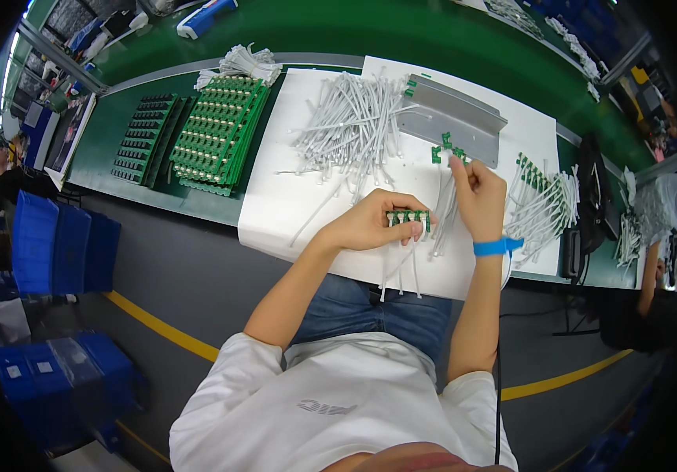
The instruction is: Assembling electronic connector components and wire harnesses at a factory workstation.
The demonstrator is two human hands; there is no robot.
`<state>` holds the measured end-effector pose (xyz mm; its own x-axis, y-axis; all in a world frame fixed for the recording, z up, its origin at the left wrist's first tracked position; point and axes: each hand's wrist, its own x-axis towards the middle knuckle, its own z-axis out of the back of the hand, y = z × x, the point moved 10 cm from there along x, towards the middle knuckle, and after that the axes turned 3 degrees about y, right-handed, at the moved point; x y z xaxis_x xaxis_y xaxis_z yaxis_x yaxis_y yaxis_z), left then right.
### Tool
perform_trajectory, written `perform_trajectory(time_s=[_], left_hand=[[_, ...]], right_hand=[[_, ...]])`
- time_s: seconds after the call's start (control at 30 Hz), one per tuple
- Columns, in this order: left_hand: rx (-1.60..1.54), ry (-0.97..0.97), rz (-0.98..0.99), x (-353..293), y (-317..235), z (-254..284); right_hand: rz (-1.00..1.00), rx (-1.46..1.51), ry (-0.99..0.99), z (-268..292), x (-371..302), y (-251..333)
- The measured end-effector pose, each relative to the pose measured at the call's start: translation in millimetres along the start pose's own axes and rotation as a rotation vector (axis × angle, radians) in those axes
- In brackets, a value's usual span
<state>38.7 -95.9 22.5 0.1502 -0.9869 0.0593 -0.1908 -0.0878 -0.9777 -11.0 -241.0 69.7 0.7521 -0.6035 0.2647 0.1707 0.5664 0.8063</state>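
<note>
My left hand grips a short green circuit board strip with a row of white connectors. A few white cables hang down from it past the table's front edge. My right hand, with a blue wrist strap below it, is raised to the right with its fingers pinched together. Its fingertips meet a small green circuit board with a white connector; exactly where they grip is partly hidden. White cables trail down beside this hand. Beyond the boards stands a grey metal angle piece.
A big heap of white cables lies on the white sheet. To the left stand stacked green board panels and darker panels. Boards with cables lie at the right. Blue bins stand on the floor at left.
</note>
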Motion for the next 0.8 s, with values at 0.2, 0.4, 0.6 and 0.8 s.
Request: perform_trajectory(time_s=[0.2,0.4,0.6,0.8], left_hand=[[-0.066,0.056,0.018,-5,8,-4],[-0.130,0.040,0.028,-3,5,-5],[-0.054,0.072,0.003,-3,10,-5],[-0.118,0.185,0.129,-7,17,-14]], right_hand=[[-0.022,-0.080,-0.144,18,-11,2],[-0.019,0.077,0.334,-32,-67,27],[-0.049,0.189,0.310,-35,-66,20],[-0.150,0.471,0.426,-51,-70,7]])
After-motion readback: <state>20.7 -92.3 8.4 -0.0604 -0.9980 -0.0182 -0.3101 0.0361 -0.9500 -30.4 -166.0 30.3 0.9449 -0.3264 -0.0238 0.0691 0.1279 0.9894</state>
